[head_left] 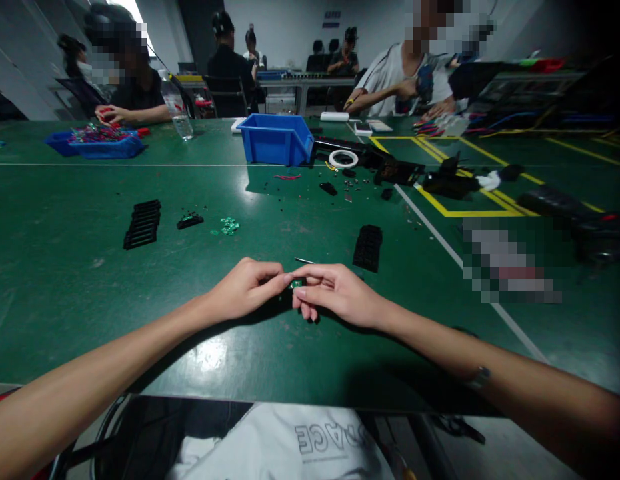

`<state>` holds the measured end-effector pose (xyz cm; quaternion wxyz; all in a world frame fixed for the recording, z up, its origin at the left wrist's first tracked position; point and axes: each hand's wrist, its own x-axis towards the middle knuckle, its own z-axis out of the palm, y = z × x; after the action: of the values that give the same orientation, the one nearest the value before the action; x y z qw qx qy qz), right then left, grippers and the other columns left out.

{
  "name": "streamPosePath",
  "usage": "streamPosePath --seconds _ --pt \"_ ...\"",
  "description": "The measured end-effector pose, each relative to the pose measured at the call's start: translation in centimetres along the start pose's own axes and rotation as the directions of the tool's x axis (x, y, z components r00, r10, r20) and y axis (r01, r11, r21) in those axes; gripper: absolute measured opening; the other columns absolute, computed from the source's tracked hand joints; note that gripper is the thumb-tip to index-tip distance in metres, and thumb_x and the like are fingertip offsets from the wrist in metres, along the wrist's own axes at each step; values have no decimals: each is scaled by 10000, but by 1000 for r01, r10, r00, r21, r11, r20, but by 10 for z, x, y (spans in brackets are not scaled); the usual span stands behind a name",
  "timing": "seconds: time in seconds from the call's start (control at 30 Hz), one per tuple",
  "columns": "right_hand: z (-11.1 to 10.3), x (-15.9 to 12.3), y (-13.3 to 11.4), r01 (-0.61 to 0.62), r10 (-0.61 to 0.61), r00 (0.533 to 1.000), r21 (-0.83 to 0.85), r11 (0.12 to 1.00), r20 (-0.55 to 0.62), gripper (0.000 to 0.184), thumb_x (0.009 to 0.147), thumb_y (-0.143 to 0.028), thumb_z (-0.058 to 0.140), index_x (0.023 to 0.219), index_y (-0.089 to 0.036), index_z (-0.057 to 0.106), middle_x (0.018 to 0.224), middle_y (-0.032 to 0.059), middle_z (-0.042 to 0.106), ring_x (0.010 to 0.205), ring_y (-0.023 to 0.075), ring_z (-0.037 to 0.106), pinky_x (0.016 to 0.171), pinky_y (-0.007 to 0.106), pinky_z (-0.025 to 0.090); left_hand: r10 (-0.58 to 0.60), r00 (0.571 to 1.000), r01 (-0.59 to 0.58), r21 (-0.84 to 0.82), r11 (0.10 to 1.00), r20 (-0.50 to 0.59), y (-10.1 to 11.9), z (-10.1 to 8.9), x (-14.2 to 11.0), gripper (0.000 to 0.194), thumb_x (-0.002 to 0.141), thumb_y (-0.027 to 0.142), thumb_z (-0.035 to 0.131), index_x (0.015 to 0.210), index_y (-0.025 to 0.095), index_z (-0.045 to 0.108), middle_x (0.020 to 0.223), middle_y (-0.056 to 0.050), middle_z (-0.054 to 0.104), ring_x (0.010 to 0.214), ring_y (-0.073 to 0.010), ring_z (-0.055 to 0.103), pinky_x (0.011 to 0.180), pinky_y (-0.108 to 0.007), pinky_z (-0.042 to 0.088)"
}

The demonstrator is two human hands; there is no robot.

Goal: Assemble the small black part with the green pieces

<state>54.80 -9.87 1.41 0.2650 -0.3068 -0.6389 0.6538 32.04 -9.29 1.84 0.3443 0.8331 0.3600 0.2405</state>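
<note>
My right hand (335, 293) pinches a small green circuit board (297, 284) between thumb and fingers, low over the table. My left hand (253, 287) meets it from the other side, its thumb and index finger closed at the board's edge. Fingers cover much of the board, and a dark part seems to be with it. Just beyond the fingertips lies a thin metal-tipped tool (305, 261). Past it to the left sit a loose pile of green boards (230, 226) and a small black part (190, 221) with green pieces on it.
A ribbed black rack (143, 225) lies left, a black block of parts (368, 247) right. Farther back stand a blue bin (276, 140), a white tape roll (343, 159), scattered screws, a water bottle (176, 110) and blue trays of wires (110, 148). Co-workers sit across the table.
</note>
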Motion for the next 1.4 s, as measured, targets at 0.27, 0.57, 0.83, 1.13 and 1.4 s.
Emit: streamPosePath --seconds 0.27,0.57,0.83,1.13,1.4 --pt "2 -1 -2 -17 17 1000 -10 1000 14 322 929 -372 680 1111 -110 641 802 53 712 613 123 661 565 246 540 65 997 -66 38 997 31 -3 -2 0 446 1035 412 449 720 133 595 541 51 465 494 -64 412 530 -196 301" --pt "1 -1 -2 -13 13 999 -16 1000 34 318 944 -365 661 1128 -108 633 809 54 713 616 122 662 558 240 536 66 995 -67 5 998 69 -3 -3 -1 432 1037 403 453 728 131 586 542 48 486 499 -62 423 522 -188 300" --pt "0 1 -1 -25 24 999 10 1000 27 323 931 -356 675 1128 -102 645 792 47 707 617 127 668 578 253 545 49 997 -49 -4 999 53 -4 -1 0 432 1036 400 460 726 130 592 531 51 489 490 -58 414 515 -189 289" --pt "-2 1 0 -8 7 1000 34 999 29 309 923 -367 688 1100 -118 641 787 36 700 615 129 673 582 260 553 17 997 -11 -81 997 81 -3 -4 -1 394 1017 419 492 774 129 603 605 44 510 551 -66 430 548 -192 315" --pt "0 0 2 5 -6 1000 60 998 15 328 909 -377 711 1096 -121 626 801 45 715 637 131 679 603 263 559 -68 984 103 -216 971 163 0 -7 1 315 927 407 636 787 134 567 675 46 497 615 -80 416 567 -199 324"
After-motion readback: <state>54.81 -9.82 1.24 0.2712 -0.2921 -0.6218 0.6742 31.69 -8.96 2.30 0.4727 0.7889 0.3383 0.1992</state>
